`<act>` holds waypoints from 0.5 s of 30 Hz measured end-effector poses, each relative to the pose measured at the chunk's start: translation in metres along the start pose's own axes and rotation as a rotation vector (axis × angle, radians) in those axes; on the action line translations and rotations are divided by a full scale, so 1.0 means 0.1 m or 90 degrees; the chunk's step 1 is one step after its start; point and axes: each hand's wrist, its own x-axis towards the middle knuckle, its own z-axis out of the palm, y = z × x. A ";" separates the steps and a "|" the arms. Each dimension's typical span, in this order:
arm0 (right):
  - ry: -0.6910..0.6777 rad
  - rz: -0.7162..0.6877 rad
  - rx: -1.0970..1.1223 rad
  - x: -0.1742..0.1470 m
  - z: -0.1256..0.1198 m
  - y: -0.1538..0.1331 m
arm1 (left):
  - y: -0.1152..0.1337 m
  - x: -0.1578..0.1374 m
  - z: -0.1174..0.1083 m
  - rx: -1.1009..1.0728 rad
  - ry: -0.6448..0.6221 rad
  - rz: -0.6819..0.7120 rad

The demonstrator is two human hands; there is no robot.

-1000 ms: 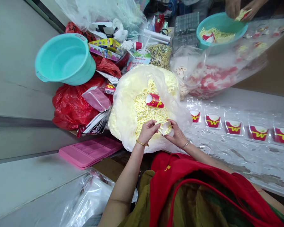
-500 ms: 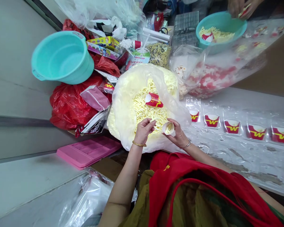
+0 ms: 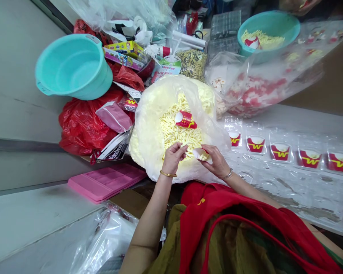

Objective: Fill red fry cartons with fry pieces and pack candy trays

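A large clear plastic bag (image 3: 148,114) lies open in front of me, full of pale yellow fry-shaped sticks (image 3: 171,131). My left hand (image 3: 173,158) is over the near side of the heap, thumb and fingertips pinched on what looks like a pale fry-shaped stick. My right hand (image 3: 218,163) grips a small fry carton (image 3: 198,153), its white inside facing left and up, with a few sticks in it. Another red carton with yellow marks (image 3: 185,119) rests on the heap. The two hands are apart.
Cartons in clear sleeves (image 3: 255,144) line the table at right. Bags of red and white pieces (image 3: 254,95) lie behind them. A teal basin (image 3: 71,68) sits left on red bags; another basin (image 3: 270,23) is near a co-worker's hand (image 3: 300,5). A pink tray (image 3: 105,182) lies lower left.
My right hand has turned the carton, so its opening now tilts more toward the left hand. My left hand stays almost in place. The co-worker's hands have moved up, away from the basin.
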 end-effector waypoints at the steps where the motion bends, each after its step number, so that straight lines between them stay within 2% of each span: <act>1: -0.001 0.009 -0.001 0.00 0.00 0.00 | 0.00 0.00 0.00 -0.001 0.003 -0.001; 10: -0.025 0.027 -0.041 -0.01 0.00 -0.01 | -0.05 -0.01 0.06 0.023 -0.007 0.010; 12: -0.028 0.043 -0.051 -0.01 0.03 -0.02 | -0.12 0.01 0.09 0.071 -0.017 0.028; 15: -0.031 0.062 -0.061 0.00 0.08 -0.02 | -0.23 0.04 0.13 0.209 -0.057 0.106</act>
